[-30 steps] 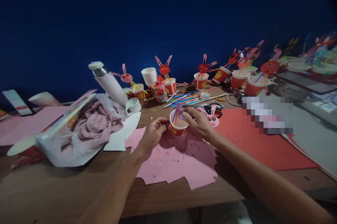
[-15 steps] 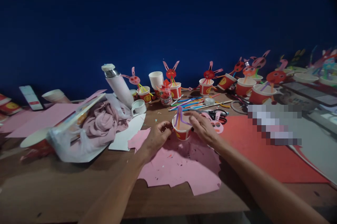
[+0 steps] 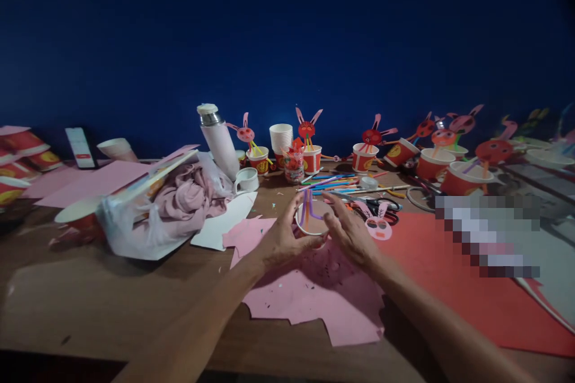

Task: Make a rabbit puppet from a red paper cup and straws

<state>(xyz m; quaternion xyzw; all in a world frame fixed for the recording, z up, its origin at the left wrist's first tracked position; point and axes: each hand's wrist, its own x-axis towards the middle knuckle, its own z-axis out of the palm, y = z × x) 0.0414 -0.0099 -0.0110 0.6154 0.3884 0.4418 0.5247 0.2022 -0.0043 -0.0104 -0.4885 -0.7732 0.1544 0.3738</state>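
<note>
A small red paper cup (image 3: 313, 222) with purple and orange straws standing in it sits on a torn pink paper sheet (image 3: 314, 290). My left hand (image 3: 283, 239) curls round the cup's left side. My right hand (image 3: 350, 230) cups its right side, fingers bent against the rim. Both hands hold the cup between them. A pink rabbit-face cut-out (image 3: 378, 227) lies just right of my right hand.
Finished rabbit cups (image 3: 311, 155) line the back by the blue wall. Coloured straws (image 3: 330, 182), scissors (image 3: 381, 206), a tape roll (image 3: 369, 181), a white flask (image 3: 220, 140), a mug (image 3: 247, 179), a plastic bag with cloth (image 3: 166, 209) and red paper (image 3: 431, 263) surround the spot.
The view has shifted, so everything sits further right and lower. My left hand has closed in from the cup's left onto its side; both hands now enclose it.
</note>
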